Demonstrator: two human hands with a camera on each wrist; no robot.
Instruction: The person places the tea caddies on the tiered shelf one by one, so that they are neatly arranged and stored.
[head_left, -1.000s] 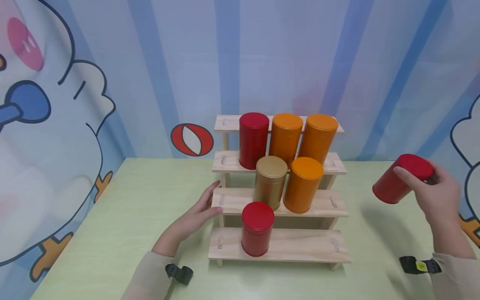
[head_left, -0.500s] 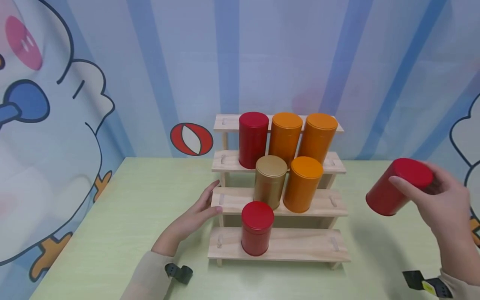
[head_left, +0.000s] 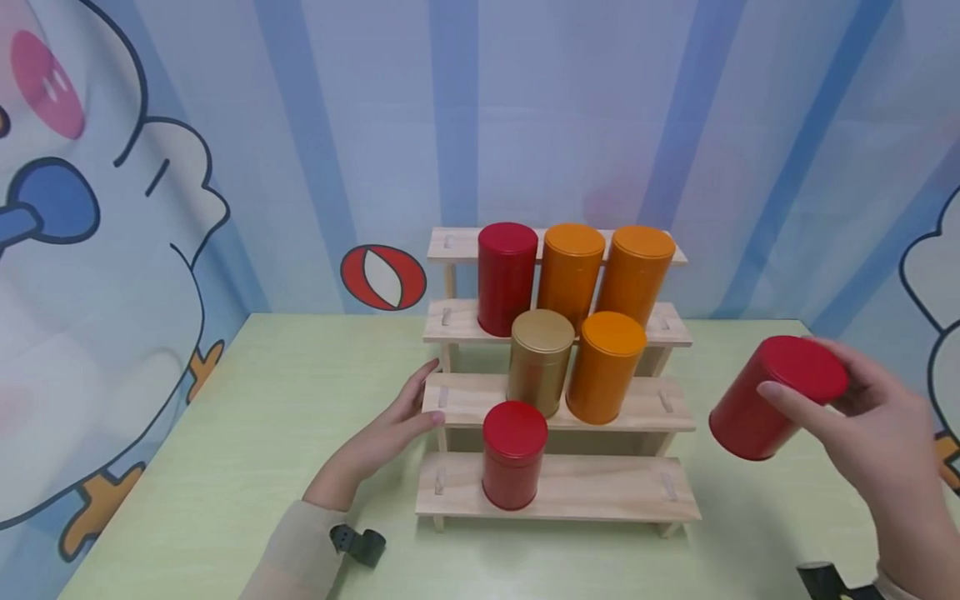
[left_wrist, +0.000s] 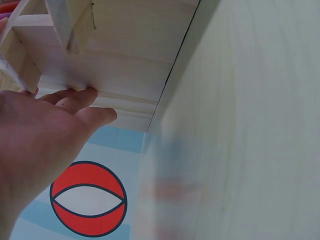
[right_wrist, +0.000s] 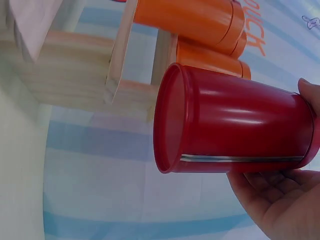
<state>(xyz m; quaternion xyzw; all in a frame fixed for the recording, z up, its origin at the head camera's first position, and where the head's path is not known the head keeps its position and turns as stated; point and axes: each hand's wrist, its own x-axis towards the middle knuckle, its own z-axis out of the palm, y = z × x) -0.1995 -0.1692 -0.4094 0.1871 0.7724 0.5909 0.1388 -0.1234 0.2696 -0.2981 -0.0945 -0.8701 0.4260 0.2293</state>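
Note:
A wooden four-step display stand (head_left: 600,487) bears several lidded tins. My left hand (head_left: 386,442) rests against its left end, fingers extended; in the left wrist view the fingertips (left_wrist: 90,95) touch the wood. Right of the stand, my right hand (head_left: 873,425) grips a red tin (head_left: 765,400) near its lid, thumb in front. That tin is tilted in the air, its base toward the stand. On the lowest step stands another red tin (head_left: 514,458). A gold tin (head_left: 539,367) and an orange tin (head_left: 606,371) share the step above.
Higher up stand a dark red tin (head_left: 507,279) and two orange tins, one at the middle (head_left: 572,271) and one at the right (head_left: 637,271). The pale green table (head_left: 315,375) ends at a blue striped backdrop (head_left: 375,125) with cartoon prints.
My right hand has brought the red tin down and leftward, nearer to the stand. The left hand and the tins on the stand have stayed put.

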